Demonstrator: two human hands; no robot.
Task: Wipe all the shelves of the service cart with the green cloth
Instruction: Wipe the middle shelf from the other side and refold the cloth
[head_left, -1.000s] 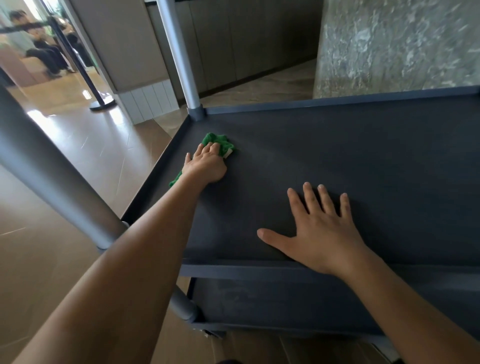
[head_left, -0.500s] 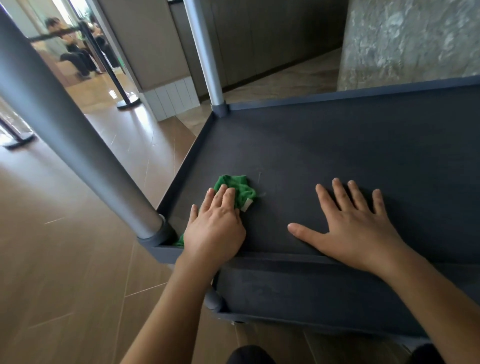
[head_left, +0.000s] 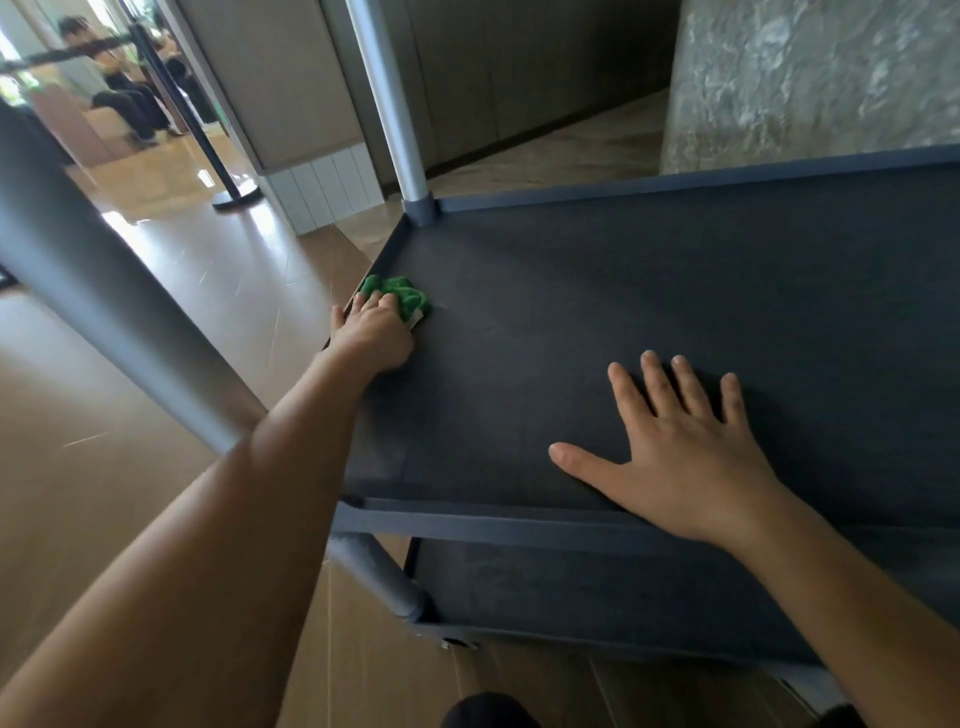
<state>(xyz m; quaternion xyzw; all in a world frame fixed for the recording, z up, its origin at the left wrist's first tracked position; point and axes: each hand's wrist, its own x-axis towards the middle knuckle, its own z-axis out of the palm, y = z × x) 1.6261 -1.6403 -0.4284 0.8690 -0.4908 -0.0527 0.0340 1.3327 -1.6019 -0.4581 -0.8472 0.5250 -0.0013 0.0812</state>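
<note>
The service cart's dark middle shelf (head_left: 623, 291) fills the right of the head view. A bunched green cloth (head_left: 404, 295) lies against the shelf's left rim, about halfway back. My left hand (head_left: 371, 335) sits on top of it with its fingers curled into the cloth. Spread flat, my right hand (head_left: 680, 457) presses on the shelf close to the front rim. Part of the lower shelf (head_left: 571, 577) shows beneath the front rim.
A thick grey cart post (head_left: 104, 312) crosses the left foreground, and a second post (head_left: 387, 104) rises from the shelf's far left corner. A barrier stanchion (head_left: 228, 192) and seated people (head_left: 119, 98) are far left. A stone wall (head_left: 805, 78) stands behind the cart.
My left hand has pushed the cloth from the front left corner back along the left rim. The right hand has stayed flat in place.
</note>
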